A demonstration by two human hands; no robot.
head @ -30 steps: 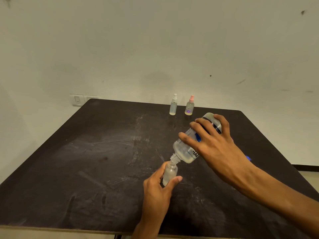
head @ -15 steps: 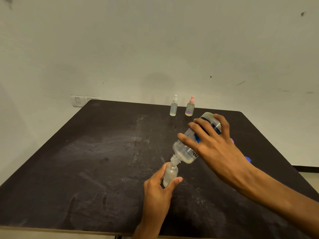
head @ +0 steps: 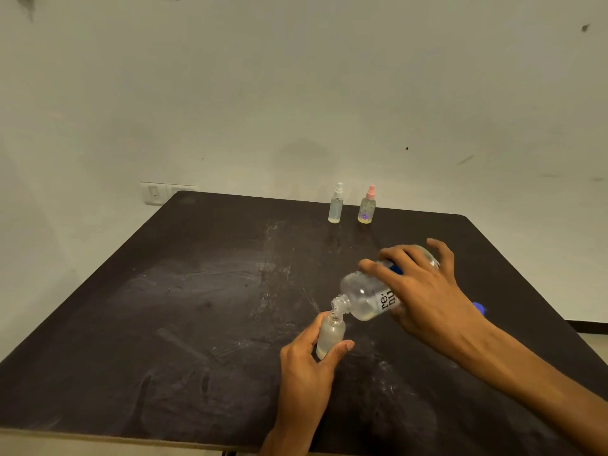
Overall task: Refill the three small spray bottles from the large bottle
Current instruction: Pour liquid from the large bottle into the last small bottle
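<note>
Dark scuffed tabletop [head: 204, 307], wall behind. Right hand [head: 424, 291], fingers spread and curled over large clear bottle [head: 368, 296], tilted neck-down left, right of tabletop centre. Its mouth just above open neck of small uncapped bottle [head: 330, 335], upright toward near edge. Left hand [head: 306, 360] pinches that bottle between thumb and fingers. Near far edge: white-capped spray bottle [head: 336, 207], pink-capped spray bottle [head: 367, 205] just beside, both upright. Blue cap [head: 478, 307] by right edge, partly hidden.
</note>
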